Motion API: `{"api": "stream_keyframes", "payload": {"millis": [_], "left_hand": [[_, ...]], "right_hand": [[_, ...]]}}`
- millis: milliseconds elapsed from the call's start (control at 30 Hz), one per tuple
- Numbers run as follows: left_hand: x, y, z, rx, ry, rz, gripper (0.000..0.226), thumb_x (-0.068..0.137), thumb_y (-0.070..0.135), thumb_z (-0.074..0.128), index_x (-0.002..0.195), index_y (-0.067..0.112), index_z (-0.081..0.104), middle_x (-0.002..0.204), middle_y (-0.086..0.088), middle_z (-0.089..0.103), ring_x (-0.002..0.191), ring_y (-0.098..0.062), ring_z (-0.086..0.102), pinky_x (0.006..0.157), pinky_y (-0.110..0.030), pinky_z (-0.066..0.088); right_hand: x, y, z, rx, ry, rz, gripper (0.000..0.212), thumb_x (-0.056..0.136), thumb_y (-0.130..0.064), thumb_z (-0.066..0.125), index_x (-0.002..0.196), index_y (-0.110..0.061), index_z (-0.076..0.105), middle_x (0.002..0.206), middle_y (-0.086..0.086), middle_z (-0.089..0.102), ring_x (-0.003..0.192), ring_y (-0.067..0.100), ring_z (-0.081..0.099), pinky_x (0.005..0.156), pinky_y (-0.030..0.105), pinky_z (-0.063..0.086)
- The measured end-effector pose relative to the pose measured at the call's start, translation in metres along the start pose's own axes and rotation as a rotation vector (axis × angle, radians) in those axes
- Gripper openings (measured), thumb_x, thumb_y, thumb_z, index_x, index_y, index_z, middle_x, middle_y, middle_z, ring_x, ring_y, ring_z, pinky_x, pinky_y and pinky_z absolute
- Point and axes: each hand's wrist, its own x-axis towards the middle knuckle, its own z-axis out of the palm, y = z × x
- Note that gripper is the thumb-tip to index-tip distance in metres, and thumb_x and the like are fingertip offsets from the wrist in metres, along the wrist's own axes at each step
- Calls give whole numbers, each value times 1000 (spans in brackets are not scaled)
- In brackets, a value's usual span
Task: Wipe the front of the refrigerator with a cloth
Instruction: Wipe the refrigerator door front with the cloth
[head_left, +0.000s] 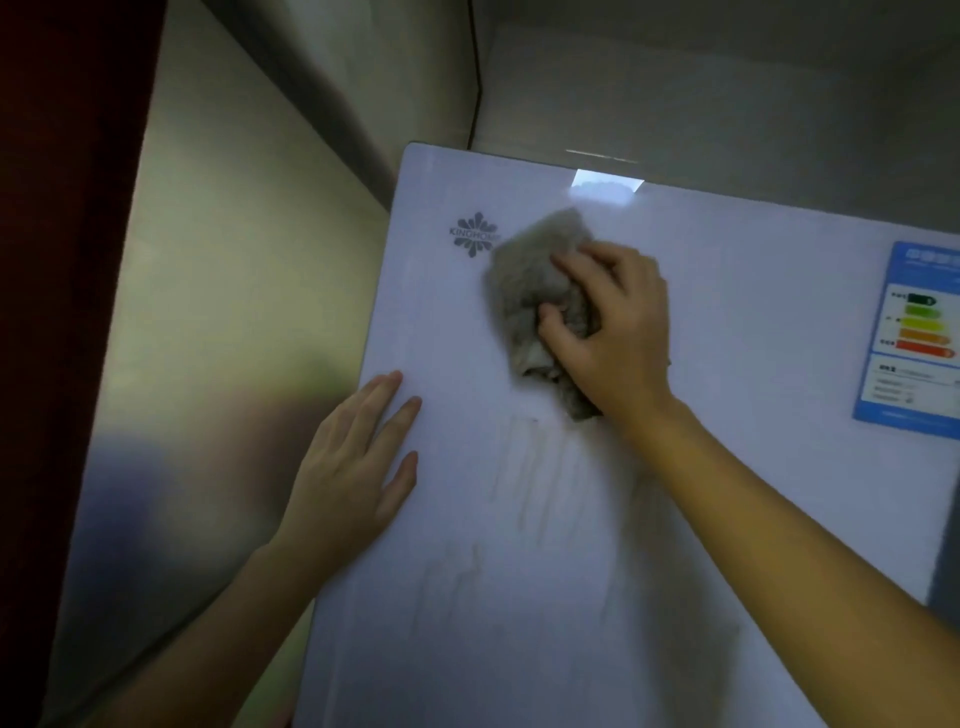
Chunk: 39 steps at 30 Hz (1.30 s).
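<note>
Pressing a crumpled grey cloth (535, 291) against the white refrigerator door (727, 467), the right hand (613, 322) grips the fabric with its fingers curled into it, just right of the grey brand logo (474, 235) near the door's top. The left hand (353, 467) lies flat and open at the door's left edge, holding nothing. A blue energy label (914, 332) sits at the door's right side. Faint brownish streaks (524, 467) mark the door below the cloth.

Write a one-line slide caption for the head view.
Right hand presses a crumpled grey cloth against the glossy white refrigerator door; left hand lies flat at its left edge.
</note>
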Motion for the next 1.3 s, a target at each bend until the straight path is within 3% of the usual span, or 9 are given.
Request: {"api": "stream_keyframes", "payload": {"millis": [100, 167, 333, 400, 500, 600, 833, 1067, 1300], "left_hand": [[0, -1, 0, 3, -14, 0, 50, 98, 33, 50, 142, 9, 52, 158, -14, 38, 146, -30, 38, 116, -40, 33], [0, -1, 0, 2, -26, -3, 51, 99, 35, 48, 143, 9, 51, 159, -13, 37, 147, -30, 37, 116, -40, 33], [0, -1, 0, 4, -6, 1, 51, 98, 35, 48, 142, 8, 52, 158, -15, 38, 145, -32, 40, 115, -41, 34], [0, -2, 0, 6, -16, 0, 52, 98, 35, 48, 142, 8, 52, 158, -15, 38, 145, -32, 39, 115, -40, 33], [0, -2, -1, 5, -38, -4, 53, 98, 36, 47, 143, 8, 50, 159, -14, 37, 146, -31, 37, 116, -40, 32], [0, -1, -2, -1, -32, -5, 52, 98, 35, 49, 142, 8, 51, 158, -15, 37, 146, -32, 38, 115, -41, 33], [1, 5, -1, -8, -18, -32, 52, 96, 34, 49, 140, 6, 53, 157, -17, 39, 143, -36, 41, 114, -42, 34], [9, 19, -6, 14, -49, -98, 53, 96, 39, 46, 137, 7, 53, 155, -19, 40, 141, -38, 41, 112, -45, 34], [34, 41, -3, 7, 11, -15, 50, 98, 37, 45, 136, 8, 57, 152, -19, 45, 138, -38, 45, 109, -48, 36]], "right_hand": [[-24, -4, -5, -7, -145, -235, 38, 86, -27, 74, 120, -11, 72, 122, 13, 67, 108, 33, 63, 86, 45, 48], [-23, 0, -10, -27, -166, -285, 36, 87, -28, 73, 120, -12, 73, 122, 12, 68, 107, 33, 64, 85, 44, 48], [-7, 13, -16, -11, -15, -26, 40, 84, -24, 75, 122, -11, 71, 121, 12, 65, 110, 31, 59, 93, 39, 46], [-13, 8, -15, -4, -33, -11, 41, 84, -24, 75, 123, -11, 70, 122, 12, 64, 111, 30, 58, 94, 38, 45], [-31, 2, -15, -16, -166, -253, 38, 87, -25, 74, 121, -10, 72, 121, 15, 67, 108, 34, 63, 86, 44, 49], [-38, 6, -21, -27, -226, -398, 35, 88, -26, 74, 120, -11, 74, 120, 13, 69, 105, 33, 65, 82, 40, 50], [-34, 27, -41, -84, -30, 31, 41, 87, -24, 73, 126, -12, 69, 126, 13, 63, 113, 33, 59, 92, 42, 45], [-81, 21, -51, -69, -260, -377, 36, 89, -24, 74, 122, -12, 73, 125, 14, 69, 111, 33, 66, 88, 39, 49], [-61, 54, -71, -102, -78, -17, 43, 87, -28, 74, 127, -12, 69, 125, 13, 64, 112, 31, 59, 89, 42, 47]]}}
